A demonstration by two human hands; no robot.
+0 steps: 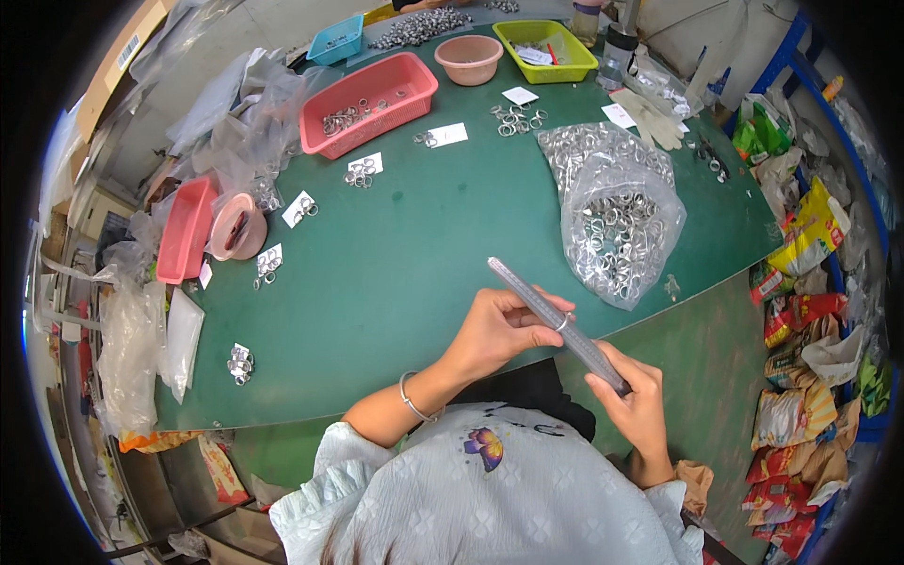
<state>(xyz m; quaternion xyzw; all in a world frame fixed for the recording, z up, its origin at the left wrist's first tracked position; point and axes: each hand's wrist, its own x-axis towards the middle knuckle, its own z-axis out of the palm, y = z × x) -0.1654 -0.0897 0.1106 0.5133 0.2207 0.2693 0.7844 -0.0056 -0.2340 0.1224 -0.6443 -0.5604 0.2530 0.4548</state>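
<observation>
A grey tapered ring mandrel (525, 290) slants over the near edge of the green table, its thin end pointing up and left. A small silver ring (563, 326) sits around the rod near its middle. My left hand (504, 328) is closed, thumb and index finger pinching at this ring from either side of the mandrel. Wrapped about the thick lower end, my right hand (633, 394) grips the mandrel. To the right lies a clear plastic bag (623, 235) filled with many silver rings.
Small ring piles with paper slips, such as one pile (241, 365), curve around the green table (405, 254). Beyond stand a pink basket (414, 89), a pink bowl (469, 58) and a lime tray (574, 68). Plastic bags (132, 348) crowd the left; a packed shelf (862, 188) borders the right.
</observation>
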